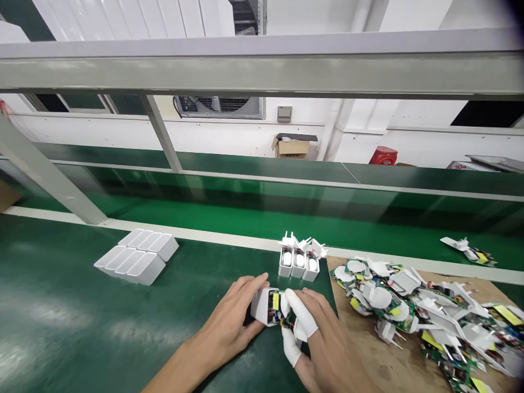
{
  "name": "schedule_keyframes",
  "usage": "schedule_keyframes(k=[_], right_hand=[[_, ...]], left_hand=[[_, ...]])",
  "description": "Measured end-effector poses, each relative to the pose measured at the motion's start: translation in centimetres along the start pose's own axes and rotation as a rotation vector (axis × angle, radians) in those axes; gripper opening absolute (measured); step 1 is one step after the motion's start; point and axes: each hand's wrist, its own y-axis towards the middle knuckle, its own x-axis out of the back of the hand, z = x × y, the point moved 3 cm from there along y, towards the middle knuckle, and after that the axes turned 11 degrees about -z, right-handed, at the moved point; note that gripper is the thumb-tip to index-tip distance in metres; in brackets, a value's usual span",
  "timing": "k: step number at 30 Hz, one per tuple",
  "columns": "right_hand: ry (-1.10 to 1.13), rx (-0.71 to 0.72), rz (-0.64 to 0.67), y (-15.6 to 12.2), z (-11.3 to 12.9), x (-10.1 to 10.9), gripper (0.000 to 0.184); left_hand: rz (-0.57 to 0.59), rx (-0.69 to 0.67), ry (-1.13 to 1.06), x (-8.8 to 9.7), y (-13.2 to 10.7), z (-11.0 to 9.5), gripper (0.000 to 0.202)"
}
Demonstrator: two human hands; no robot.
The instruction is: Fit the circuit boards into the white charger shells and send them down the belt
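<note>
My left hand [235,311] grips a white plastic charger housing [260,307] from its left side, low over the green table. In my right hand [317,327], with white covers on the thumb and a finger, is a charger circuit board [277,307] carrying a yellow label. The board sits partly inside the housing's open end, and its far part is hidden by my fingers. Just beyond my hands stand three white housings [298,265] with boards inside and plug-prong caps at their tops. A pile of loose circuit boards with white caps [393,297] lies to the right.
Several open white housings [137,256] stand grouped at the left on the green table [53,295]. Brown cardboard [360,349] lies under the pile. A single board [470,252] rests on the green conveyor belt [229,210] behind the pale rail. A metal frame [164,134] rises beyond.
</note>
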Motion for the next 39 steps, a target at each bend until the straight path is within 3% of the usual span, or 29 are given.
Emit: schedule_keyframes(k=[19,29,35,39], right_hand=[[-0.033,0.042,0.044,0.1,0.3,0.3,0.047],[0.032,-0.028,0.043,-0.8,-0.1,0.0,0.057],[0.061,0.006,0.064,-0.8,-0.1,-0.3,0.057],[0.246,-0.115,0.071,-0.1,-0.6,0.2,0.048]], left_hand=[[-0.002,-0.005,0.042,-0.1,0.3,-0.2,0.092],[0.002,-0.006,0.01,-0.2,0.2,0.1,0.087],[-0.036,-0.028,-0.004,-0.4,0.3,-0.2,0.087],[0.074,0.025,-0.135,-0.9,-0.3,0.2,0.087]])
